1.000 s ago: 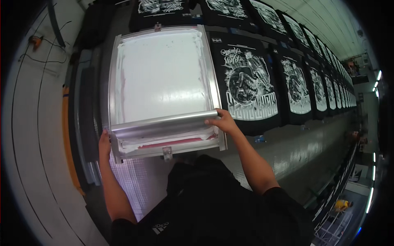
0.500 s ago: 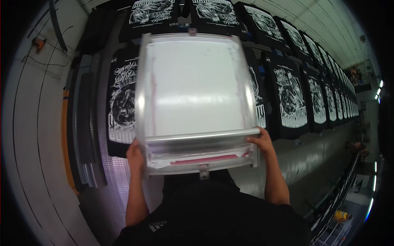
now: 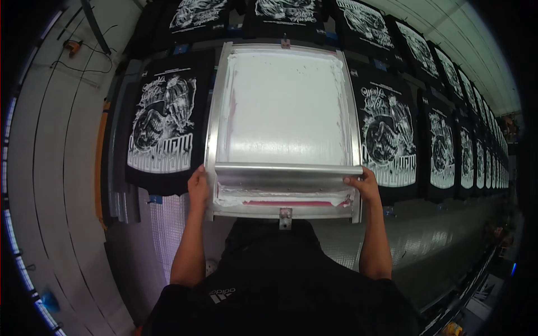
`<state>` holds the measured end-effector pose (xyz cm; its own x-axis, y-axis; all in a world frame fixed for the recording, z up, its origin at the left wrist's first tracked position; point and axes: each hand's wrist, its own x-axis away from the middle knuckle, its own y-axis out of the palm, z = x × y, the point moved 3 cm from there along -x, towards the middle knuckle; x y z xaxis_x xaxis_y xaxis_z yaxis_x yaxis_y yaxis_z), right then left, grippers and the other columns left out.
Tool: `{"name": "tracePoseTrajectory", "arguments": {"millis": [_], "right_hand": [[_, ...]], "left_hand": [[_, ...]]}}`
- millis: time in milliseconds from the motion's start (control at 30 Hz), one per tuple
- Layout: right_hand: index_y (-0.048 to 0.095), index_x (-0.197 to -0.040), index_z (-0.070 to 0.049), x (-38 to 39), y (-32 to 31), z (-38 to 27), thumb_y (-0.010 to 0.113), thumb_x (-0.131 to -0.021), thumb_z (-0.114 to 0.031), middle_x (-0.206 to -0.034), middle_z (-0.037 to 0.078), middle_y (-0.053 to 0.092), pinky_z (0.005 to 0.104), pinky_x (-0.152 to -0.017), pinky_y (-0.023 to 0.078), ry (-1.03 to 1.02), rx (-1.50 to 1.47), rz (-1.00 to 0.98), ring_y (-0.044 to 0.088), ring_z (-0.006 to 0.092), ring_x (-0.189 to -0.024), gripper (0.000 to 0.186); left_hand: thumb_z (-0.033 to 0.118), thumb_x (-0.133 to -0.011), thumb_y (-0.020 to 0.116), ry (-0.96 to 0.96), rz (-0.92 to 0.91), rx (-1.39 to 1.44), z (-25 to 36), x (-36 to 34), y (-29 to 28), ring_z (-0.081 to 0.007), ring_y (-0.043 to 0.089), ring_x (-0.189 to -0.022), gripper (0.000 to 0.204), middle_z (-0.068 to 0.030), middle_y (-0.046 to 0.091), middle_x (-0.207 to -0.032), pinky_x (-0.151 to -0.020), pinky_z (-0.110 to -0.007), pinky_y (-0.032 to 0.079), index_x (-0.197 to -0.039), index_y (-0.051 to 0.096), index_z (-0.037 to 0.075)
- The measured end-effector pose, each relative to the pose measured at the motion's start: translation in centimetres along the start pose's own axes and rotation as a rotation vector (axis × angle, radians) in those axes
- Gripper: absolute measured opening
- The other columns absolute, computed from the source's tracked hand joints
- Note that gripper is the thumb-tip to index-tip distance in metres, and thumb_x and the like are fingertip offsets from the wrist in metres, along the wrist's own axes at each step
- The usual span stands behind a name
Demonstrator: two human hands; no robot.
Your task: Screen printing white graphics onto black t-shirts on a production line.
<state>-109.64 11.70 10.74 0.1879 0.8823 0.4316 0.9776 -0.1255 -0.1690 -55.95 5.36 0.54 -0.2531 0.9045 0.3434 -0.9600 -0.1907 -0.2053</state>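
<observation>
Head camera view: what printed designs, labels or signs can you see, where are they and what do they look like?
Left shirt print: white graphic on black, left of the screen frame.
Right shirt print: same white graphic, right of frame.
Small white neck labels above prints.
No signs or screens.

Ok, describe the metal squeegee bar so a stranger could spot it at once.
Find the long table lined with black printed shirts. An aluminium-framed screen coated in white ink lies over one of them. The squeegee bar is the shiny metal strip across its near end, with the left hand and right hand at its ends.
</observation>
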Motion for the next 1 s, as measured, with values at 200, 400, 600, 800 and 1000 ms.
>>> {"name": "tracePoseTrajectory", "arguments": {"millis": [200, 400, 600, 800, 1000], "right_hand": [[0.067, -0.104, -0.001, -1.3, -0.4, -1.4, 0.084, -0.07, -0.009, -0.097, 0.008, 0.069, 0.0316, -0.085, 0.052, -0.009, 0.145, 0.046, 0.065, 0.0162, -0.093, 0.04], [0.067, -0.102, 0.0, -2.5, 1.8, 0.9, 0.082, -0.073, -0.004, -0.093, 0.006, 0.07, 0.0293, -0.084, 0.051, -0.053, -0.034, -0.023, 0.065, 0.0146, -0.09, 0.033], [0.068, -0.103, 0.0, -2.6, 2.0, 2.1, 0.081, -0.074, -0.003, -0.095, 0.006, 0.071, 0.0286, -0.084, 0.051, -0.046, -0.05, -0.002, 0.065, 0.0145, -0.09, 0.033], [0.068, -0.101, -0.001, -2.4, 2.6, 2.8, 0.083, -0.074, -0.006, -0.093, 0.004, 0.069, 0.0277, -0.082, 0.05, -0.03, 0.016, 0.002, 0.063, 0.0123, -0.087, 0.032], [0.064, -0.089, -0.005, 1.9, 3.8, -3.3, 0.076, -0.07, -0.008, -0.084, 0.013, 0.067, 0.0345, -0.073, 0.052, -0.094, 0.856, -0.166, 0.067, 0.0237, -0.079, 0.023]], "left_hand": [[0.043, -0.103, 0.049, -0.031, 0.072, -0.074, 1.3, -0.3, 0.9, -0.0126, 0.057, -0.092, 0.05, -0.0069, 0.068, -0.102, -0.086, -0.029, 0.046, -0.114, 0.067, -0.003], [0.043, -0.101, 0.053, 0.028, 0.055, -0.005, 1.1, -3.1, 1.0, -0.0134, 0.056, -0.096, 0.051, -0.0076, 0.068, -0.105, -0.089, -0.027, 0.044, -0.119, 0.065, -0.003], [0.041, -0.102, 0.053, 0.033, 0.018, 0.045, -0.5, -3.6, 1.1, -0.0125, 0.057, -0.099, 0.049, -0.0066, 0.068, -0.108, -0.091, -0.026, 0.044, -0.121, 0.065, -0.003], [0.039, -0.101, 0.054, 0.125, -0.003, -0.057, -1.9, -3.5, 0.7, -0.0133, 0.058, -0.102, 0.047, -0.0083, 0.068, -0.111, -0.093, -0.027, 0.044, -0.124, 0.063, -0.001], [0.033, -0.081, 0.076, 0.624, -0.163, -0.505, 8.5, 1.8, 0.8, -0.0249, 0.063, -0.101, 0.053, -0.0135, 0.067, -0.104, -0.092, -0.033, 0.047, -0.125, 0.064, 0.008]]}}
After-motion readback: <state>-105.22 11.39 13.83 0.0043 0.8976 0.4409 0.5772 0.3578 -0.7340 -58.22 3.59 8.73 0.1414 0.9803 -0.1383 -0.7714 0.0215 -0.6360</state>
